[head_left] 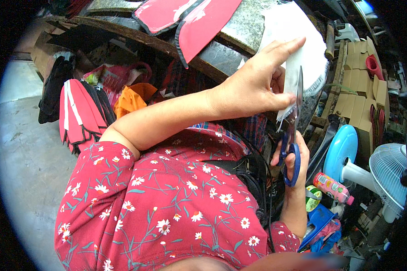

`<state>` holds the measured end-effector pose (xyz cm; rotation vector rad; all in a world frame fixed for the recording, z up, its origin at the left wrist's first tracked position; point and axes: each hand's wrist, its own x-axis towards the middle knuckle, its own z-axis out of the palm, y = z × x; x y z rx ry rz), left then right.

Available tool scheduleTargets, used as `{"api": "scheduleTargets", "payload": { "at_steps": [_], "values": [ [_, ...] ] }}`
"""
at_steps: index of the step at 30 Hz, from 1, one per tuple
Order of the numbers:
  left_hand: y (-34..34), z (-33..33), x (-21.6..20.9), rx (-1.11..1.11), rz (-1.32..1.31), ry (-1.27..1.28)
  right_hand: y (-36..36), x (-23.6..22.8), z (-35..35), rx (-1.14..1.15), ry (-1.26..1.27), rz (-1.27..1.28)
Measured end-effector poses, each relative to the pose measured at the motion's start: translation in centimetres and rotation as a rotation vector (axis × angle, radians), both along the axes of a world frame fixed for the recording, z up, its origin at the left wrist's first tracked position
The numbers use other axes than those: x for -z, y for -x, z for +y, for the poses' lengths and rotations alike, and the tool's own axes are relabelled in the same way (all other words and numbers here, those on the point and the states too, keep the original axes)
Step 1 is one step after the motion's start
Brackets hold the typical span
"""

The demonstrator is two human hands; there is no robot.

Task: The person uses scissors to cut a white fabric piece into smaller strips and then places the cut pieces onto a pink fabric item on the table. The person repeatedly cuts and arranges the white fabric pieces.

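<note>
My left hand reaches across to a white piece of cloth with a frayed edge. Its thumb and curled fingers grip the cloth's near edge, while the index finger stretches along the top. In my right hand is a pair of scissors with blue handles, my fingers through the loops. The blades point upward along the cloth's edge, just beside my left thumb; whether they are cutting I cannot tell. Red pieces with black edging lie on the worn bench left of the cloth.
On the right stand a white and blue fan, a pink bottle and a blue basket. Cardboard boxes are stacked farther back. A bundle of red, black-edged pieces and an orange cloth are at the left.
</note>
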<state>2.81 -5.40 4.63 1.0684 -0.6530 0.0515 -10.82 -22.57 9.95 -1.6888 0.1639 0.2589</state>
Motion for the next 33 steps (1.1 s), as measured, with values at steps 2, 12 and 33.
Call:
{"api": "scheduleTargets", "payload": {
  "at_steps": [2,12,33],
  "values": [
    [0.2,0.0,-0.1,0.007,-0.011,0.007,0.0,-0.1,0.3,0.009,0.003,0.0],
    [-0.5,0.7,-0.1,0.075,0.221,0.023,0.3,-0.4,-0.6,0.016,0.052,0.07],
    [0.7,-1.0,1.3,0.111,0.175,-0.055,-1.2,0.8,0.2,0.057,0.058,0.048]
  ]
}}
